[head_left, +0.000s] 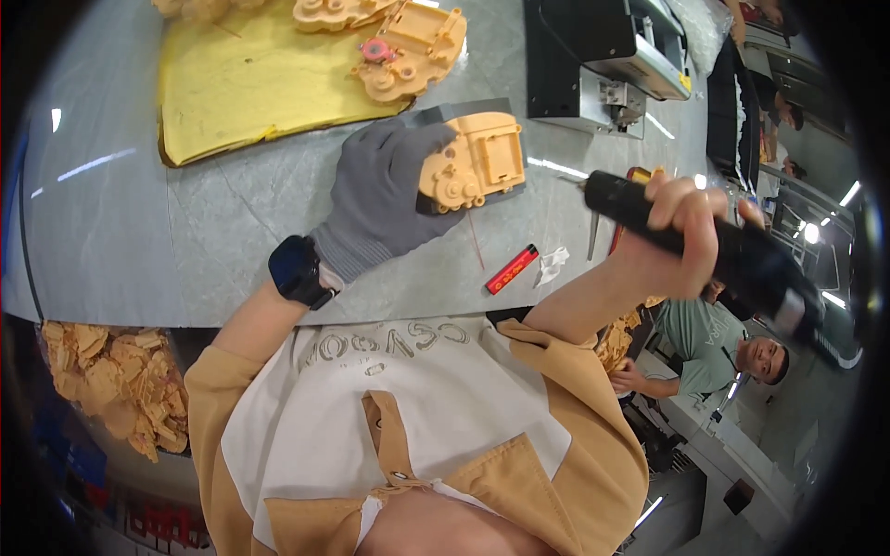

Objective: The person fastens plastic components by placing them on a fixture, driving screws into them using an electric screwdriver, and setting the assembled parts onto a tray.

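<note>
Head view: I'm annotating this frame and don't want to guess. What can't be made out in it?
All in the head view:
Orange casing's underside: hidden, turned away from the camera.
Dark block: mostly covered by the casing and gloved left hand.
Black driver's tip: too small to tell its shape.
Part of the driver's grip: behind the right hand's fingers.
Orange piece at top left: cut off by the upper edge.

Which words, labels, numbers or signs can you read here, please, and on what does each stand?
I leave the wording uncopied:
Wearer's tan-and-white cloth shirt: large outlined lettering, upside down; smaller print too small to read.
Short red cylindrical stick: yellow marks, too small.
Co-worker's green cloth T-shirt: lettering, blurred.
Boxy black-and-silver machine: yellow label, too small.
</note>
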Demonstrator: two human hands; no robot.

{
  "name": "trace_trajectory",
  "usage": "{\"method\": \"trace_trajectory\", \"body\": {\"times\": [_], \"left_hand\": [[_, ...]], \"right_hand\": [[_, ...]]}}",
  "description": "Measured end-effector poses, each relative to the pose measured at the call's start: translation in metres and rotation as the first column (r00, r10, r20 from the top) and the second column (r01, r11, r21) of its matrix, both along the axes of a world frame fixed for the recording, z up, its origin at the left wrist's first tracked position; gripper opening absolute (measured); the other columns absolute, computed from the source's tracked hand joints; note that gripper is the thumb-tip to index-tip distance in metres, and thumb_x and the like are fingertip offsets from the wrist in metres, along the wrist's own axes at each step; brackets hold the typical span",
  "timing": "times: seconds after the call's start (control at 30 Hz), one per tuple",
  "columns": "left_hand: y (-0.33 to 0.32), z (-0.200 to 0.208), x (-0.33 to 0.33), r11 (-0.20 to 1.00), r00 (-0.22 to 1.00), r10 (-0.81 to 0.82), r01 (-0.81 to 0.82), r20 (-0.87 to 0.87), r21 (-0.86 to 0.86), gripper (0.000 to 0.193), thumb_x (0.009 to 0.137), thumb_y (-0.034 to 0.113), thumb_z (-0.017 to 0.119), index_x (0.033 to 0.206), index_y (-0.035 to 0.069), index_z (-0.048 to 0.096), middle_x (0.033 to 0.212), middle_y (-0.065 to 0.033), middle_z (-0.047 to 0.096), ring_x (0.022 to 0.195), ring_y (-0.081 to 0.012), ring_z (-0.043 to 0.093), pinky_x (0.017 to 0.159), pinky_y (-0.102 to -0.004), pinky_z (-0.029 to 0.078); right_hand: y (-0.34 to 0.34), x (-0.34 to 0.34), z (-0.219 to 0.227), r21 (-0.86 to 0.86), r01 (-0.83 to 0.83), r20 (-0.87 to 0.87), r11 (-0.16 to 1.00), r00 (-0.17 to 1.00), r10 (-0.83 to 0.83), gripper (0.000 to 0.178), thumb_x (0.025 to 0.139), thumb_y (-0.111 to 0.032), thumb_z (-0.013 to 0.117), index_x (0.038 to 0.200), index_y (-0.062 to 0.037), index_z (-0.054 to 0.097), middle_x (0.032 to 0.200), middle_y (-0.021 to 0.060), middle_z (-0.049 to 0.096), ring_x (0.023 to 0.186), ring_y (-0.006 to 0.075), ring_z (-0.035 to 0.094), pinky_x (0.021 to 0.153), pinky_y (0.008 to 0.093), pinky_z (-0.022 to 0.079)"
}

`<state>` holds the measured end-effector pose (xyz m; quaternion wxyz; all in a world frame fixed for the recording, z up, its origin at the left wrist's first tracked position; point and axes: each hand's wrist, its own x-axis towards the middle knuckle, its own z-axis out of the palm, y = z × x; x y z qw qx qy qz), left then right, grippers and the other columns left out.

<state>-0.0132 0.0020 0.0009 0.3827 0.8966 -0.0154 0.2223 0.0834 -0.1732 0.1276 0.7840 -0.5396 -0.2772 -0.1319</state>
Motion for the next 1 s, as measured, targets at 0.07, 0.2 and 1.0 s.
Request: {"method": "trace_trajectory", "body": {"times": [0.07, 0.2, 1.0], "left_hand": [[0.002, 0.002, 0.002, 1.000, 0.999, -0.008, 0.009, 0.047, -0.025, 0.076, 0.056, 0.035, 0.078, 0.118, 0.007, 0.044, 0.101, -0.0118, 0.054, 0.090, -0.0275, 0.052, 0.079, -0.0398, 0.042], [0.005, 0.002, 0.003, 0.999, 1.000, -0.023, 0.023, 0.012, -0.026, 0.080, 0.055, 0.035, 0.079, 0.120, 0.006, 0.042, 0.104, -0.0127, 0.054, 0.088, -0.0270, 0.053, 0.078, -0.0397, 0.042], [0.000, -0.008, -0.001, 0.999, 0.998, 0.028, -0.029, -0.051, -0.016, 0.084, 0.055, 0.041, 0.076, 0.125, 0.013, 0.038, 0.099, -0.0042, 0.051, 0.100, -0.0240, 0.047, 0.090, -0.0367, 0.037]], "right_hand": [[0.022, -0.014, 0.003, -0.062, -0.168, 0.015, 0.984, 0.985, 0.170, 0.046, 0.074, 0.004, 0.052, 0.114, -0.0090, 0.032, 0.059, 0.0066, 0.050, 0.047, 0.0183, 0.049, 0.053, 0.0365, 0.046], [0.071, -0.020, 0.005, -0.216, -0.166, 0.009, 0.962, 0.985, 0.172, 0.047, 0.072, 0.001, 0.042, 0.117, -0.0018, 0.030, 0.057, 0.0080, 0.042, 0.043, 0.0170, 0.042, 0.051, 0.0387, 0.042], [0.099, -0.005, -0.012, -0.443, -0.051, -0.043, 0.895, 0.998, 0.035, 0.040, 0.072, 0.007, 0.045, 0.109, -0.0036, 0.036, 0.056, 0.0094, 0.044, 0.041, 0.0164, 0.041, 0.047, 0.0341, 0.040]]}}
